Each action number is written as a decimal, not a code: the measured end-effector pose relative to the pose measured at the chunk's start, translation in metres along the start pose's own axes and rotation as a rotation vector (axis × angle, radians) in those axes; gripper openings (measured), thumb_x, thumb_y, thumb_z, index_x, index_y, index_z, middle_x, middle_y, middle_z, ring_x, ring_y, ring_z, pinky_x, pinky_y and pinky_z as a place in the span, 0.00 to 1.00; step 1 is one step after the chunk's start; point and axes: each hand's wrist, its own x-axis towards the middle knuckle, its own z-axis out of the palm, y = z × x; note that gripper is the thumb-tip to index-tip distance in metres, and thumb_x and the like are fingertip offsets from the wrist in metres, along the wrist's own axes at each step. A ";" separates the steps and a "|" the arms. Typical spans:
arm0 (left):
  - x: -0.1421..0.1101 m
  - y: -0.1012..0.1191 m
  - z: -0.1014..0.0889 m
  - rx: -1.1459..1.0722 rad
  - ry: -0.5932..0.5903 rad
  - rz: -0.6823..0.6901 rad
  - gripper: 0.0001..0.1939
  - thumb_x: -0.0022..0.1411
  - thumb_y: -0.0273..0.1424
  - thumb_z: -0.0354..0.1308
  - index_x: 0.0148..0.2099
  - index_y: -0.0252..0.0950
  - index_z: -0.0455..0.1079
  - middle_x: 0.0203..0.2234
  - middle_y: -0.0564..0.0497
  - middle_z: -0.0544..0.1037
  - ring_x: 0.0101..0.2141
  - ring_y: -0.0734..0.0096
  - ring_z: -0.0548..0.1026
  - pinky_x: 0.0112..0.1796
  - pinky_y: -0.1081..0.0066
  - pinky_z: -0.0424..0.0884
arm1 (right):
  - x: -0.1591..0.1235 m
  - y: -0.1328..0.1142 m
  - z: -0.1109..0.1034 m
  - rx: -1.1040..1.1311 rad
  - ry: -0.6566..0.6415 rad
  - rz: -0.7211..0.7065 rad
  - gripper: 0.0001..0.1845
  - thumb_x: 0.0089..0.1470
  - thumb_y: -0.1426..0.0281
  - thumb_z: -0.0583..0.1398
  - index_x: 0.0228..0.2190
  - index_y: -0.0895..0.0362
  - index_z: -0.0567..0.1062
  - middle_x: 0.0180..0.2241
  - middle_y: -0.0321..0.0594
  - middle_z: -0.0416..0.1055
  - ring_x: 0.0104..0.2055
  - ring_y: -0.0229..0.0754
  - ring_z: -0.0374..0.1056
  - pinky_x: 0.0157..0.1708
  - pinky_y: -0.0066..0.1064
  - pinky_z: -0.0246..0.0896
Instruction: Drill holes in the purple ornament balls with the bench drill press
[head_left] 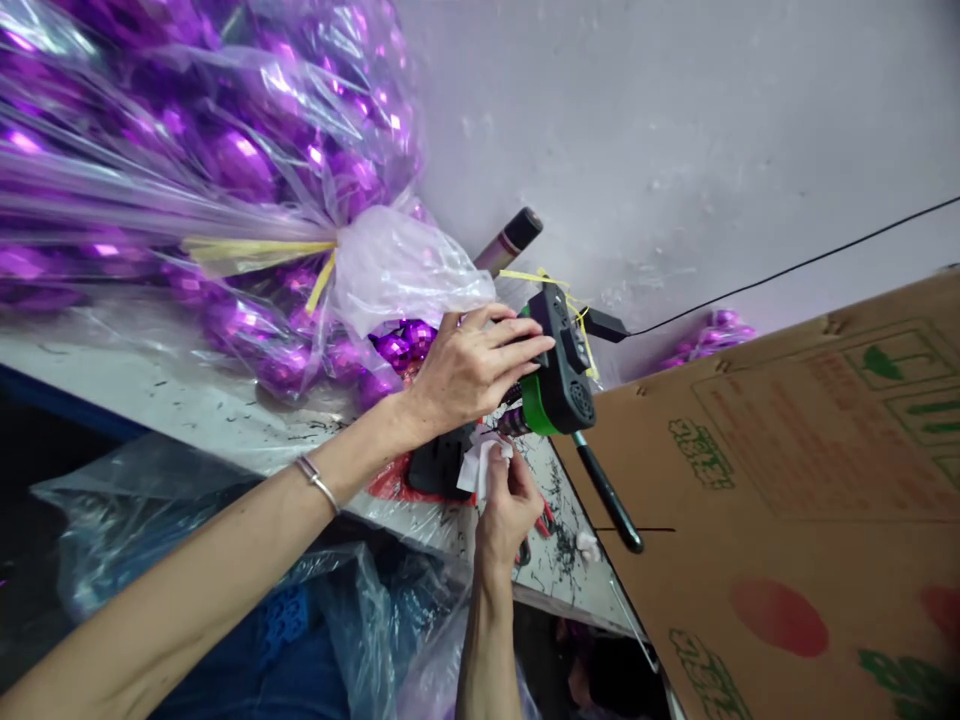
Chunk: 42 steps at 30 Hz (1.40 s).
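Black-and-green plastic machine with round-ended casing [562,380] sits above scrap-littered white tabletop [142,380], near brown cardboard carton [787,480]. I judge casing stiff, smooth, fairly heavy; best hold is its body, clear of dark spindle [513,422]. Left hand [471,368] lies against machine, fingers extended; thumb hidden, so I cannot tell grip. Right hand [510,505] pinches crumpled white tissue [472,468]: light, soft, likely tears; take by bunched edge.

One camera sits on the person's head. It looks forward and down from close by at the left hand [472,370], the right hand [510,505] and the worktop [255,422], with the wall [675,130] behind.
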 end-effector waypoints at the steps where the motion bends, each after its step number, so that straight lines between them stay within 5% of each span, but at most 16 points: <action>1: -0.001 0.000 0.000 -0.003 -0.002 -0.010 0.16 0.73 0.32 0.55 0.59 0.42 0.76 0.54 0.47 0.81 0.55 0.58 0.72 0.54 0.55 0.66 | 0.003 -0.002 0.000 0.010 -0.012 -0.002 0.26 0.51 0.52 0.65 0.41 0.60 0.83 0.41 0.47 0.83 0.44 0.49 0.75 0.47 0.39 0.68; 7: -0.002 0.003 0.002 -0.024 -0.014 -0.052 0.17 0.72 0.31 0.56 0.60 0.45 0.75 0.54 0.48 0.82 0.55 0.57 0.72 0.55 0.53 0.65 | 0.013 -0.013 0.008 0.033 -0.069 -0.067 0.18 0.50 0.56 0.66 0.31 0.60 0.80 0.28 0.37 0.76 0.32 0.39 0.68 0.39 0.32 0.65; 17: -0.003 0.000 0.004 -0.017 -0.018 -0.030 0.16 0.72 0.31 0.56 0.59 0.43 0.75 0.54 0.47 0.81 0.55 0.58 0.72 0.55 0.53 0.65 | 0.009 -0.022 0.016 -0.031 0.013 -0.106 0.15 0.49 0.58 0.63 0.25 0.59 0.78 0.21 0.32 0.69 0.26 0.35 0.61 0.30 0.28 0.59; 27: -0.003 0.001 0.004 -0.030 -0.007 -0.038 0.16 0.72 0.31 0.57 0.59 0.44 0.75 0.54 0.48 0.81 0.55 0.59 0.72 0.54 0.55 0.65 | 0.019 -0.011 0.009 0.192 -0.112 0.067 0.15 0.46 0.59 0.66 0.25 0.60 0.78 0.23 0.33 0.70 0.26 0.35 0.62 0.30 0.27 0.59; 34: -0.002 0.001 0.004 -0.030 0.000 -0.042 0.17 0.72 0.31 0.56 0.60 0.45 0.75 0.54 0.48 0.81 0.55 0.58 0.72 0.54 0.54 0.64 | 0.021 0.001 0.017 0.333 -0.076 0.220 0.15 0.42 0.60 0.68 0.28 0.59 0.78 0.25 0.35 0.73 0.28 0.37 0.66 0.34 0.32 0.65; 39: -0.002 0.003 0.003 -0.023 -0.005 -0.048 0.16 0.73 0.32 0.56 0.59 0.43 0.76 0.54 0.48 0.81 0.54 0.59 0.72 0.54 0.56 0.65 | 0.016 0.003 0.010 0.267 0.017 0.138 0.22 0.49 0.55 0.67 0.37 0.60 0.81 0.34 0.40 0.78 0.35 0.41 0.71 0.40 0.34 0.68; 42: -0.002 0.003 0.003 -0.010 -0.008 -0.048 0.17 0.71 0.30 0.57 0.60 0.45 0.75 0.54 0.48 0.81 0.55 0.58 0.71 0.55 0.54 0.64 | 0.013 0.000 0.006 0.224 -0.033 0.072 0.24 0.51 0.53 0.66 0.42 0.60 0.81 0.40 0.44 0.80 0.42 0.44 0.73 0.45 0.35 0.69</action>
